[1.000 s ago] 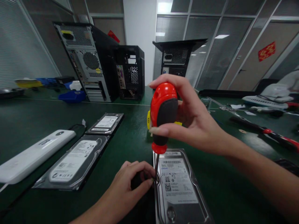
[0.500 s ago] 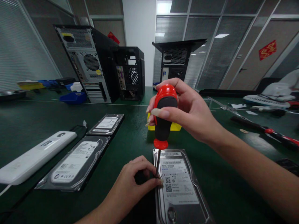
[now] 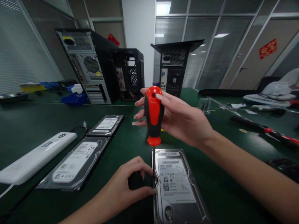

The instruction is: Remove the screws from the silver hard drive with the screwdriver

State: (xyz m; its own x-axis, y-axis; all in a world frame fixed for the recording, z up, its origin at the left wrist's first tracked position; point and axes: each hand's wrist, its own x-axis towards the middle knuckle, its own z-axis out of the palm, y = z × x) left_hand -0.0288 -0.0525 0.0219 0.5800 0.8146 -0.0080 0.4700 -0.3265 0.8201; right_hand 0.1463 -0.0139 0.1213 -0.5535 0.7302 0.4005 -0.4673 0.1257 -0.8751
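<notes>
A red and black screwdriver (image 3: 154, 116) stands nearly upright, its shaft reaching down to the left edge of a silver hard drive (image 3: 178, 180). My right hand (image 3: 182, 116) holds its handle between thumb and fingers, the fingertips spread on the far side. Beside that same edge, my left hand (image 3: 130, 183) has its thumb and index finger apart, with the thumb tip touching the drive near the shaft. The screwdriver's tip is too small to make out.
Two bagged hard drives (image 3: 77, 160) (image 3: 106, 124) and a white power strip (image 3: 39, 155) lie left. Computer cases (image 3: 93, 65) (image 3: 132, 74) (image 3: 174, 68) stand at the back. A red and black tool (image 3: 268, 130) lies right.
The screwdriver has turned and become more upright, its handle slightly left. My right hand's fingers have opened out around it. My left thumb and index finger have spread apart.
</notes>
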